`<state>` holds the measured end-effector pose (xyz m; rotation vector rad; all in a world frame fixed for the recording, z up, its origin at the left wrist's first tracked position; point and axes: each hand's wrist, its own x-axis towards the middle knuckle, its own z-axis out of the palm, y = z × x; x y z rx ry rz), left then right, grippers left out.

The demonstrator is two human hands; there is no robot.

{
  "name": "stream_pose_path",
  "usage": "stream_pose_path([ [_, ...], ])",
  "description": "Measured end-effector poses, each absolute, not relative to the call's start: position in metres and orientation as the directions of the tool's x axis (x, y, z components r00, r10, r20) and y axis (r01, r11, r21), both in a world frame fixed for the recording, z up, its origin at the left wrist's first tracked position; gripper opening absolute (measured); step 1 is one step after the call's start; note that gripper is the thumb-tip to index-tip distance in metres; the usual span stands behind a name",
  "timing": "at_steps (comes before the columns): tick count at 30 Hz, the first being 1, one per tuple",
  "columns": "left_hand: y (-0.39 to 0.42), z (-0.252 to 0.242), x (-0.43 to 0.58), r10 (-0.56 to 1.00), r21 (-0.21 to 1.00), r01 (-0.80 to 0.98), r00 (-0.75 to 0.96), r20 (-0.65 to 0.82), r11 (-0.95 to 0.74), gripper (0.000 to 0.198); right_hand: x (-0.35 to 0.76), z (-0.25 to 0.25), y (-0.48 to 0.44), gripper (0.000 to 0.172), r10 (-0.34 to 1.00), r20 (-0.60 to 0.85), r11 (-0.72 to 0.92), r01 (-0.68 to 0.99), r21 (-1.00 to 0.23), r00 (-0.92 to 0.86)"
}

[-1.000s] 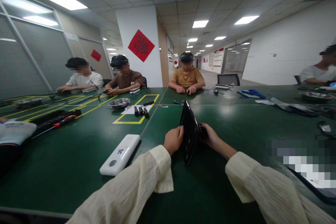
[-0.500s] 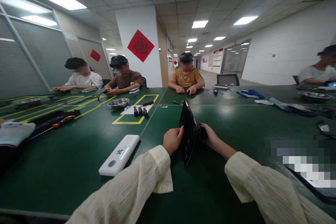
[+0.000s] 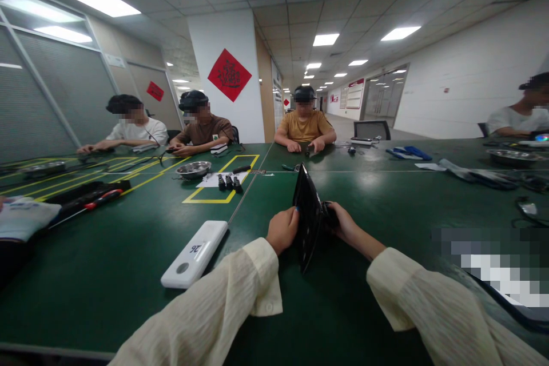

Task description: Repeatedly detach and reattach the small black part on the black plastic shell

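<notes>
A thin, glossy black panel (image 3: 307, 223) stands nearly edge-on to me, upright and slightly tilted, just above or on the green table. My left hand (image 3: 282, 231) is closed on its left side, with the thumb along the face and the other fingers mostly hidden. On the other side, my right hand (image 3: 343, 223) has its fingers wrapped round a dark piece (image 3: 329, 216) against the panel's right side; whether this is part of the panel I cannot tell. To the left of my left forearm lies a white power bank (image 3: 195, 254) marked 26.
A metal bowl (image 3: 194, 170) and several small black parts (image 3: 230, 183) on white paper lie beyond the power bank. A red-handled tool (image 3: 103, 199) is at left. Right hold a blue item (image 3: 409, 153) and another bowl (image 3: 512, 157). Several people sit around the green table (image 3: 386, 200).
Both my hands and the panel hold almost the same position. Across the table, a person's hands have shifted slightly. The view has moved very little.
</notes>
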<state>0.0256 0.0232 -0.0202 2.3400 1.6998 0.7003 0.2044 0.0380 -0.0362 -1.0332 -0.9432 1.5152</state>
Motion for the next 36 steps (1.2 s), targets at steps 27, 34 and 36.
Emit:
stream_pose_path([
  [27, 0.0231, -0.0213, 0.0265, 0.948, 0.356, 0.893, 0.190, 0.254, -0.274, 0.035, 0.2054, -0.0396, 0.0411, 0.014, 0.986, -0.113, -0.148, -0.321, -0.935, -0.124],
  [34, 0.0216, -0.0200, 0.0267, 0.951, 0.401, 0.874, 0.183, 0.249, -0.273, 0.028, 0.2057, -0.0423, 0.0429, 0.017, 0.987, -0.108, -0.142, -0.324, -0.936, -0.120],
  [36, 0.0208, -0.0196, 0.0264, 0.949, 0.414, 0.866, 0.188, 0.251, -0.281, 0.027, 0.2055, -0.0416, 0.0422, 0.016, 0.987, -0.109, -0.142, -0.320, -0.937, -0.119],
])
